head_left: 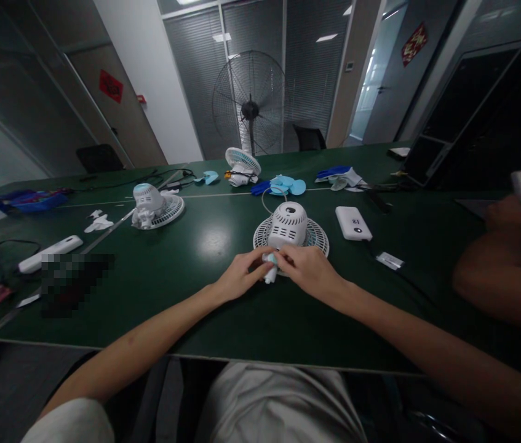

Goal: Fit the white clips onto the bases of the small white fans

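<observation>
A small white fan (290, 229) lies face down on the dark green table (205, 295), its motor housing up and its round grille flat on the surface. Both my hands meet at its near edge. My left hand (240, 275) is closed in a pinch on a small white and pale blue part (270, 269) at the fan's base. My right hand (307, 266) is closed on the same part from the other side. My fingers hide most of that part.
A white power bank (353, 222) lies right of the fan, with a cable and a small plug (390, 261). Two more small fans (155, 207) (242, 167), blue blades (285, 184), a white power strip (49, 253) and a standing fan (250, 103) are farther back. Another person's arm (495, 280) rests at the right.
</observation>
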A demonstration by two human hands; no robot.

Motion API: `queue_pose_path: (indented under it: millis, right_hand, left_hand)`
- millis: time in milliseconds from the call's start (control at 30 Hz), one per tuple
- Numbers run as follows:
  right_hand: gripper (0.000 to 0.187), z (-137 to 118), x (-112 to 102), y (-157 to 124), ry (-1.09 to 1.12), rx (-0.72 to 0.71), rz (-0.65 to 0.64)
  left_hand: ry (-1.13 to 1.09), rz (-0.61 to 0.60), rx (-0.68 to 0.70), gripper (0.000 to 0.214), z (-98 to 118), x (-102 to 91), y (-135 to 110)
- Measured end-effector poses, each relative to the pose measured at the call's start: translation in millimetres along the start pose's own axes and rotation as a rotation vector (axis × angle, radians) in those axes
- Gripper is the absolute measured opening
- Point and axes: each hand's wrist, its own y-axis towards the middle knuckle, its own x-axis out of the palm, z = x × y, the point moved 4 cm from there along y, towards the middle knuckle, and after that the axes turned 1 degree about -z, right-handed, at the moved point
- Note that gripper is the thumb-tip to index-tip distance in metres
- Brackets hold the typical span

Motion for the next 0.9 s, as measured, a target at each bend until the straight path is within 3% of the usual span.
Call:
queue_pose_path:
  millis: [67,200,267,400,600,667,900]
  right_hand:
    - [0.026,1,-3,-3,0.004,-0.036,0.006]
    - [0.034,8,-11,-8,-0.143,-0.343,-0.037]
    - [0.033,13,-13,-9,-0.214,-0.430,-0.039]
    - [0.028,12,-12,-3,-0.238,-0.390,-0.016]
    - [0.028,-1,-4,3,-0.044,-0.008,-0.068]
    - [0.028,-1,-5,1,0.010,0.031,-0.070]
    - [0.032,5,-17,-6,-0.242,-0.380,-0.049]
  left_hand:
    - [0.002,0.000,-0.003,0.042,-1,-0.2,0]
    - [-0.008,-0.017,0.003,0.044,-3,-1.0,0]
    - [-0.016,-0.026,0.003,0.044,-3,-1.2,0]
    - [-0.004,-0.019,0.004,0.044,-3,-1.8,0]
    - [0.012,-0.020,0.018,0.041,-2,-0.1,1]
    - [0.018,-0.021,0.025,0.041,-2,0.0,2]
    - [0.077,-0.002,0.078,0.039,-2,-2.3,2]
